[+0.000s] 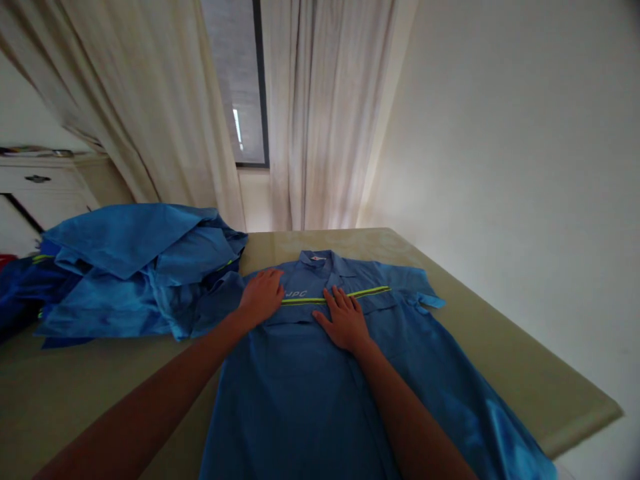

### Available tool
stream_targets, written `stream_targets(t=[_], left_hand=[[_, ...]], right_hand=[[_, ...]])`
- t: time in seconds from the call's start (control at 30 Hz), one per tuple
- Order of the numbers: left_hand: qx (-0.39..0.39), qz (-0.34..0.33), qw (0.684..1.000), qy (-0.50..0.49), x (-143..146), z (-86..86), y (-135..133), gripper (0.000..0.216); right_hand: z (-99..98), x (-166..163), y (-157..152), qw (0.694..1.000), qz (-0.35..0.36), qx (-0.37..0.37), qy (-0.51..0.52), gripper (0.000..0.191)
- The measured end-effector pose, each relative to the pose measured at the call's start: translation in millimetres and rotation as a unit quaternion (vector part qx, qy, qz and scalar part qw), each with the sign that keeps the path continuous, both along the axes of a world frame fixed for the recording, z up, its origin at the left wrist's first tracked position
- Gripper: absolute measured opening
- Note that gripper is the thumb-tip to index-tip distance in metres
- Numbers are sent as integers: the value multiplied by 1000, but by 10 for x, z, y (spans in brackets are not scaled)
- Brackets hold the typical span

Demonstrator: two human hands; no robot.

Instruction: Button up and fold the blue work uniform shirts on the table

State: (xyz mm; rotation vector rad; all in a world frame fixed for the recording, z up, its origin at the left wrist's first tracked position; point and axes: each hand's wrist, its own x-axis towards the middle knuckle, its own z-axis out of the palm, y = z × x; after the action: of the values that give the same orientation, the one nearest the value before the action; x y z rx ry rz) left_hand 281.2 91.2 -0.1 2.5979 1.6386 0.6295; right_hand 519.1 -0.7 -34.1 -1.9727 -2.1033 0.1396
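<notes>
A blue short-sleeved work shirt [305, 373] lies front side up, its collar at the far end and its lower part running toward me. A yellow-green stripe crosses the chest, with pale lettering just above it. My left hand [263, 295] rests flat on the chest near the left sleeve, beside the lettering. On the middle of the chest, over the stripe, my right hand [343, 319] lies with its fingers spread. Neither hand grips the cloth. The right sleeve is stretched out sideways; the left one is partly hidden behind my left hand and arm.
A heap of blue garments [135, 267] sits to the left, close to the shirt. The pale greenish table [480, 333] has its right edge along a white wall [510, 153]. Curtains [330, 120] hang behind, and a white cabinet [55, 180] stands at the far left.
</notes>
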Motion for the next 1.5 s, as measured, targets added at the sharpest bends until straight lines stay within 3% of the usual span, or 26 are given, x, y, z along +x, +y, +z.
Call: stream_targets(t=[0.07, 0.17, 0.23, 0.3, 0.47, 0.73, 0.93, 1.07, 1.23, 1.5], left_hand=[[-15, -26, 997, -78, 415, 17, 220, 32], [-46, 20, 982, -183, 935, -38, 556, 27], [-35, 59, 975, -213, 1149, -124, 726, 32], [-24, 53, 975, -213, 1247, -240, 827, 35], [-41, -6, 983, -177, 1206, -474, 886, 36], [-48, -118, 987, -96, 1132, -486, 946, 49], [-22, -93, 993, -67, 1069, -324, 899, 48], [-16, -71, 995, -74, 1008, -228, 888, 33], [-16, -111, 993, -47, 991, -221, 896, 23], [-17, -102, 991, -81, 1024, -208, 913, 19]], right_hand=[[1, 4, -5, 1000, 1, 4, 4, 79], [13, 13, -14, 1000, 0, 11, 7, 78], [23, 19, -17, 1000, -2, 10, 8, 78], [33, 23, -18, 1000, -3, 5, 11, 78], [52, 13, -14, 1000, -4, 2, 9, 78], [50, 8, -3, 1000, -6, -9, 1, 77], [61, 12, -7, 1000, -7, -6, -1, 76], [59, 13, -3, 1000, -5, -6, -5, 76], [63, 11, -3, 1000, -6, -5, -5, 76], [61, 8, -4, 1000, -6, -6, -6, 75]])
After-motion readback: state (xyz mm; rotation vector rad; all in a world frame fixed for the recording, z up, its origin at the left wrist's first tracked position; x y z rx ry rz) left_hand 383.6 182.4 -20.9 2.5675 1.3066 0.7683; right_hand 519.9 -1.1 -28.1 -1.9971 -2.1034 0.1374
